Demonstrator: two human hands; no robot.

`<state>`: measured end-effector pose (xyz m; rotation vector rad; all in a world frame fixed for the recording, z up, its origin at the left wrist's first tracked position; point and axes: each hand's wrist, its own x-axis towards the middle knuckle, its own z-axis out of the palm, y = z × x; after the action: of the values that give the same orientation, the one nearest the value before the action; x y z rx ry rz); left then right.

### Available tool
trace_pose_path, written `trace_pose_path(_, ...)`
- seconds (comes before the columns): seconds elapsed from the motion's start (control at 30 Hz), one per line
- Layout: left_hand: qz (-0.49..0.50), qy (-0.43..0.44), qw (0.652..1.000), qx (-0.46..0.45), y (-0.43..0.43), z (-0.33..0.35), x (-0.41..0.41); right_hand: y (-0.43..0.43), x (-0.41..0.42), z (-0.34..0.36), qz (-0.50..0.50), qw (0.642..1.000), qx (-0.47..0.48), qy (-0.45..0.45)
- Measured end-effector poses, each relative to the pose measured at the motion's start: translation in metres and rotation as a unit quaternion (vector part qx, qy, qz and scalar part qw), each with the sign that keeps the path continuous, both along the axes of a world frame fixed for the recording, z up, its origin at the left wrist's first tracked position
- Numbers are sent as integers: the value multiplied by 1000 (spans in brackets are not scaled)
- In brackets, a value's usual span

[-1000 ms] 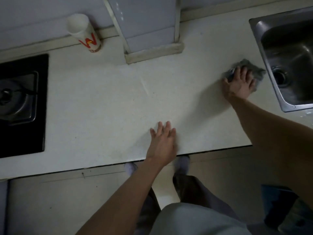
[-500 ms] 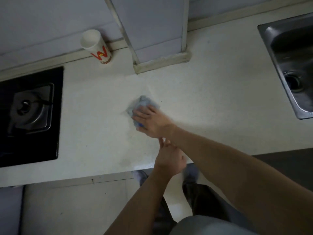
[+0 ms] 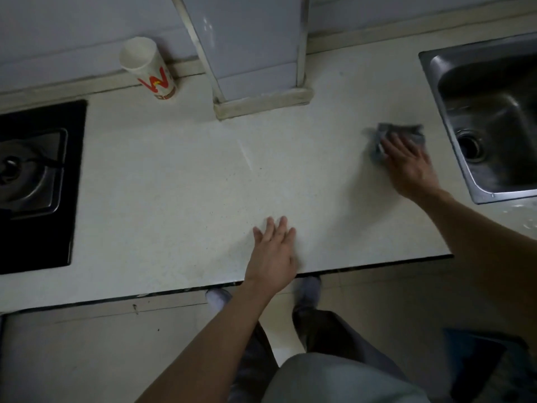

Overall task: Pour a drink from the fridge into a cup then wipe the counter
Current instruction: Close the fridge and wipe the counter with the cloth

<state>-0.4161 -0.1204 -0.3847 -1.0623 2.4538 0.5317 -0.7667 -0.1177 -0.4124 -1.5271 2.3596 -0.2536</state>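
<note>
Stage: wiping the counter (image 3: 180, 181), judged the last step of the task.
Done, as far as shown: a paper cup (image 3: 148, 68) stands upright at the back wall, between the stove (image 3: 35, 181) and the tiled pillar (image 3: 255, 68). Whether it holds a drink cannot be told; no bottle or carton is in view.
Left to do: judged to be more passes over the counter; no spill can be made out in the dim light.
Cloth (image 3: 402, 130): grey, bunched, flat on the counter just beside the sink (image 3: 488, 112).
Right hand (image 3: 409, 167): fingers straight and spread, pressing down on the cloth; no curled grip round it.
Left hand (image 3: 273, 251): palm down, fingers extended, resting on the bare counter near its front edge; holds nothing.
Separation: hands well apart.
</note>
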Motion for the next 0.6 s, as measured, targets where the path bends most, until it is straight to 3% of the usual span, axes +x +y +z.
trace_pose_path(0.13,-15,-22,1000,-15,0,1,-2,78,0,-2,-139,990,-25,20)
trace_pose_path(0.3,-20,-28,999,-12,-1,7,-5,120,70,-9,-284,958,-32,2)
trace_pose_path(0.6,-18,46,998,29,-12,15,18,69,198,-11,-426,904,-20,-33)
